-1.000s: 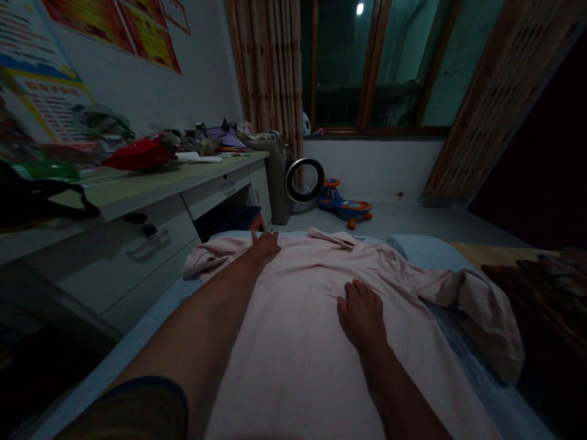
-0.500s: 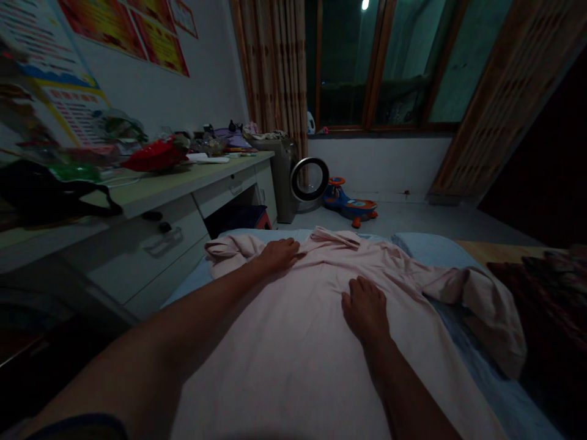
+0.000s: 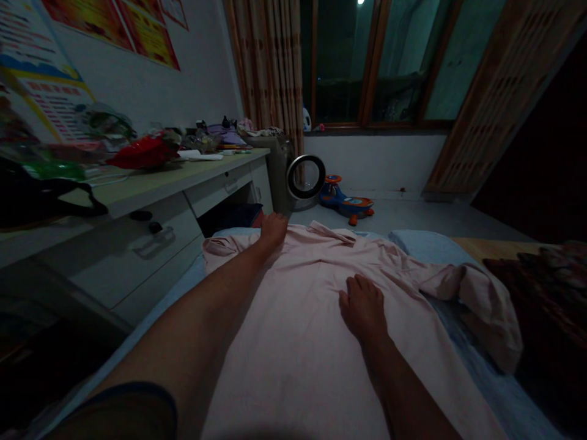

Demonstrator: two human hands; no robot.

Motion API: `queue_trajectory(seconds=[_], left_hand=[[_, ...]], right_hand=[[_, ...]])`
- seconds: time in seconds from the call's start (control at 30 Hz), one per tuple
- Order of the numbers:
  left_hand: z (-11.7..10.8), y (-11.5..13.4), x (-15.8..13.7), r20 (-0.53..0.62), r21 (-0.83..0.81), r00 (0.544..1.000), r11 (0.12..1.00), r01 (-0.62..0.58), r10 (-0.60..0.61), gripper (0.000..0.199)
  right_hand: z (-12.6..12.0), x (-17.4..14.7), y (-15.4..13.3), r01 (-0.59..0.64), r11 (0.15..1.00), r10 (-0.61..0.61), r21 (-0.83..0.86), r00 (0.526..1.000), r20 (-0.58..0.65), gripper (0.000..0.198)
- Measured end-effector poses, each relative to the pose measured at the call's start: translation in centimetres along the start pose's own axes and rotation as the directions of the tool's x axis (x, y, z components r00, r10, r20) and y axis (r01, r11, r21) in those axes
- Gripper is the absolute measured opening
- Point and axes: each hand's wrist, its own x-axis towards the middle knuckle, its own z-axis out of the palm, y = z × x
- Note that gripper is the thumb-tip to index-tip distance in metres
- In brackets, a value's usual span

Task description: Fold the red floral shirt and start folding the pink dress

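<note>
The pink long-sleeved shirt point(image 3: 293, 342) lies spread on a light-blue sheet point(image 3: 178, 296), its collar near the bed's far edge; floor point(image 3: 413, 214) stretches beyond, and a desk point(image 3: 156, 183) runs close along the left. The right hand point(image 3: 363, 305) rests on it, fingers loosely bent, slightly parted, grasping nothing. Since the last frame the left hand point(image 3: 274, 230) has moved outward to the far edge; whether its fingers grip cloth cannot be told.

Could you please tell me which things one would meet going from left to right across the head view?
Red bag on the desk, left hand, round washing-machine door, right hand on the pink garment, dark patterned fabric.
</note>
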Motion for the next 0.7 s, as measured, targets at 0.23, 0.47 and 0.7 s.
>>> queue_trajectory(seconds=[0.23,0.47,0.7], left_hand=[[2.8,2.0,3.0,0.039,-0.036,0.999,0.999,0.01,-0.008,0.031],[6.0,3.0,5.1,0.161,-0.119,0.987,0.992,0.045,-0.025,0.04],[7.4,2.6,3.8,0.124,-0.187,0.992,0.981,0.047,-0.024,0.02]], right_hand=[[-0.3,-0.2,-0.2,-0.001,1.0,0.001,0.007,1.0,-0.027,0.036],[-0.1,0.1,-0.2,-0.02,1.0,0.02,0.003,1.0,-0.003,0.035],[-0.1,0.1,-0.3,-0.024,1.0,0.024,0.005,1.0,0.005,0.035]])
